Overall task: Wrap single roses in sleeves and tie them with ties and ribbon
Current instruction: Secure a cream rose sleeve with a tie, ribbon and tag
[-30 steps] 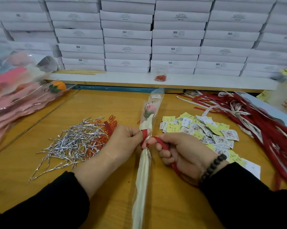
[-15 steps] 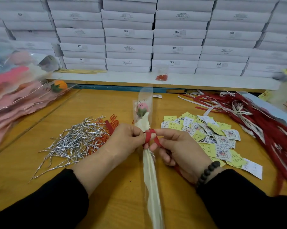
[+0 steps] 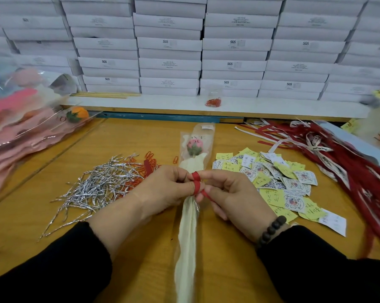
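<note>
Head view: your left hand (image 3: pixel 162 189) & right hand (image 3: pixel 230 193) meet at center of the wooden counter (image 3: pixel 123 248), both pinching a red ribbon (image 3: pixel 196 184) wound round the neck of a cream sleeve (image 3: pixel 188 241). Sleeve lies lengthwise, pink rose (image 3: pixel 193 146) at its far end. Silver ties (image 3: pixel 97 186) lie left of your hands, paper tags (image 3: pixel 278 182) right, w/ more red ribbons (image 3: pixel 355 167) far right.
</note>
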`<state>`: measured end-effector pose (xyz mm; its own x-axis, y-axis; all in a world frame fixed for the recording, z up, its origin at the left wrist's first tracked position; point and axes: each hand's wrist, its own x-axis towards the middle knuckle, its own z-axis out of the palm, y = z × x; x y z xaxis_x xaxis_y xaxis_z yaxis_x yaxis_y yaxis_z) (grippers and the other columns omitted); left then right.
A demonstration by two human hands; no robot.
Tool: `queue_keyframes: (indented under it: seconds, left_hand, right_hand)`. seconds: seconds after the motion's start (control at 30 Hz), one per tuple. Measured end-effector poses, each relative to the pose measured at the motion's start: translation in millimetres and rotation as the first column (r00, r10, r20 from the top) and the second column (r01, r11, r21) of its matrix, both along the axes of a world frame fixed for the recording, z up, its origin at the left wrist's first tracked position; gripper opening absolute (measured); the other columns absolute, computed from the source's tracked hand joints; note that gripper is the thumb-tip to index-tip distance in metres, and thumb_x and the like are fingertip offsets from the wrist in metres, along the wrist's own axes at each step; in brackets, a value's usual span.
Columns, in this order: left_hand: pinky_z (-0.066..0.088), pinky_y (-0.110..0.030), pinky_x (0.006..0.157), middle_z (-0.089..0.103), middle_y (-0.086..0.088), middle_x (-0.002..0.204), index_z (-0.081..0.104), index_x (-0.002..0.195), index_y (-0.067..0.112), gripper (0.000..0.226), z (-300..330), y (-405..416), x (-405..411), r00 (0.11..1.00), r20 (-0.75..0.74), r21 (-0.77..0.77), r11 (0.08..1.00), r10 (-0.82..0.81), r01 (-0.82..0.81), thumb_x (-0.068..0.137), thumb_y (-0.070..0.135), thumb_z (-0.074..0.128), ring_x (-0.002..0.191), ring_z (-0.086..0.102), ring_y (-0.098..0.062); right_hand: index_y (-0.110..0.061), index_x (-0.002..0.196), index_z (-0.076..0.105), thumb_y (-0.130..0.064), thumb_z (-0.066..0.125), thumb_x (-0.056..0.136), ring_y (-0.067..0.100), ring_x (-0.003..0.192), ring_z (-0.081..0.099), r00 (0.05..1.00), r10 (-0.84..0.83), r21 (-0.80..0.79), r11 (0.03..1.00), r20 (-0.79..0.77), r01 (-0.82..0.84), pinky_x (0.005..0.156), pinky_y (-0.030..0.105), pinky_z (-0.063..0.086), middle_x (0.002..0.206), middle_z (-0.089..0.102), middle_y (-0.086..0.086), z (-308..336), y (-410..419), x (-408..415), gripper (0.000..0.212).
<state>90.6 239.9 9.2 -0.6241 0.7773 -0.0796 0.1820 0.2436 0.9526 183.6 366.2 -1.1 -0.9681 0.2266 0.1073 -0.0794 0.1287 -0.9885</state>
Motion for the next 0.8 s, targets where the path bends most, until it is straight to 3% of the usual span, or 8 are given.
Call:
queue_keyframes:
  seconds: [0.1,0.23,0.33,0.43,0.63,0.8]
  left_hand:
    - [0.026,-0.015,0.045,0.053,-0.014,0.068,0.068,0.078,0.002,0.016,0,-1,0,0.999,-0.023,-0.017,0.999,-0.032,0.032,0.088,0.013,0.061,0.047,0.034,-0.013]
    - [0.033,-0.029,0.063,0.056,-0.016,0.075,0.066,0.080,0.002,0.011,1,1,3,0.999,-0.035,-0.033,0.999,-0.036,0.035,0.087,0.008,0.060,0.068,0.040,-0.024]
    - [0.030,-0.021,0.055,0.048,-0.015,0.076,0.060,0.072,0.011,0.014,1,2,3,0.998,-0.053,-0.066,0.997,-0.044,0.040,0.086,0.006,0.060,0.061,0.038,-0.018]
    - [0.031,-0.015,0.049,0.047,-0.009,0.065,0.054,0.071,0.012,0.018,2,1,4,0.996,-0.077,-0.074,0.996,-0.051,0.045,0.085,0.001,0.058,0.052,0.039,-0.009]
    - [0.030,-0.012,0.040,0.048,0.008,0.042,0.050,0.076,0.012,0.016,5,-3,2,0.993,-0.115,-0.064,0.997,0.037,-0.044,0.088,0.003,0.056,0.038,0.038,-0.002]
    - [0.031,-0.009,0.039,0.049,0.003,0.051,0.051,0.073,0.013,0.017,6,-4,-1,0.975,-0.203,-0.121,0.985,0.095,-0.121,0.087,0.006,0.057,0.036,0.039,0.002]
  right_hand:
    - [-0.019,0.099,0.067,0.006,0.049,0.091,0.004,0.030,0.033,1.000,0.003,0.061,0.998,-0.007,-0.002,0.033,0.016,0.030,0.071,0.066,0.011,2,2,2,0.032]
    - [-0.021,0.090,0.067,0.003,0.051,0.091,0.002,0.030,0.032,1.000,0.001,0.165,0.986,-0.023,0.003,0.033,0.014,0.028,0.067,0.068,0.004,4,4,2,0.029]
    - [-0.014,0.084,0.064,0.006,0.051,0.089,-0.002,0.031,0.044,0.999,0.023,0.231,0.973,-0.049,-0.011,0.036,0.007,0.032,0.064,0.066,-0.001,6,5,3,0.024]
    - [-0.012,0.076,0.058,0.008,0.054,0.087,-0.006,0.035,0.049,0.999,0.023,0.243,0.970,-0.040,-0.012,0.038,0.003,0.035,0.051,0.060,-0.011,5,7,2,0.023]
    - [-0.012,0.077,0.056,-0.003,0.056,0.090,-0.006,0.036,0.049,0.997,-0.053,0.359,0.933,0.047,0.032,0.040,0.005,0.036,0.069,0.067,0.005,3,14,0,0.015]
    - [-0.016,0.075,0.056,-0.008,0.056,0.090,-0.002,0.036,0.048,0.985,-0.101,0.428,0.903,0.137,0.034,0.039,0.011,0.034,0.079,0.065,0.003,6,19,0,0.017]
